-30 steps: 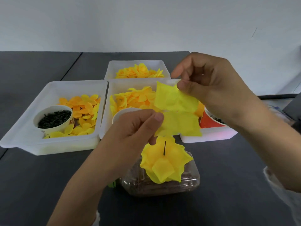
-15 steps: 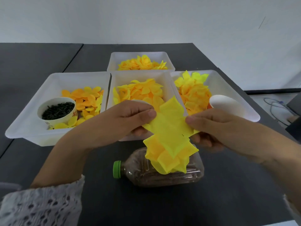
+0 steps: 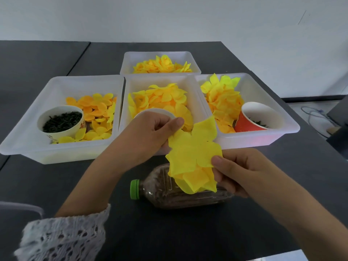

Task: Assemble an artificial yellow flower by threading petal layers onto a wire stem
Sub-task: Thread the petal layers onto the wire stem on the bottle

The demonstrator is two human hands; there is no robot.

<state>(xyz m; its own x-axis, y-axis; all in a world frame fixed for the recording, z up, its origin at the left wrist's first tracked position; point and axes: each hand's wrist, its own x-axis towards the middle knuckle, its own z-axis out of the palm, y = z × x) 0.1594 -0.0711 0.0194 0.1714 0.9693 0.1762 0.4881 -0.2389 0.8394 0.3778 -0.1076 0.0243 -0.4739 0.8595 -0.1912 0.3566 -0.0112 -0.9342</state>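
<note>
Petal layer now pressed lower onto flower.

I can't see the wire stem: the yellow petal layer covers it. Behind that layer, the bottle is partly hidden, its contents indistinct.

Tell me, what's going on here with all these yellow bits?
A person is building a fake flower. The left hand and right hand each pinch an edge of a yellow petal layer, holding it over the half-made flower above a bottle lying on the table. White trays behind hold more petals.
</note>
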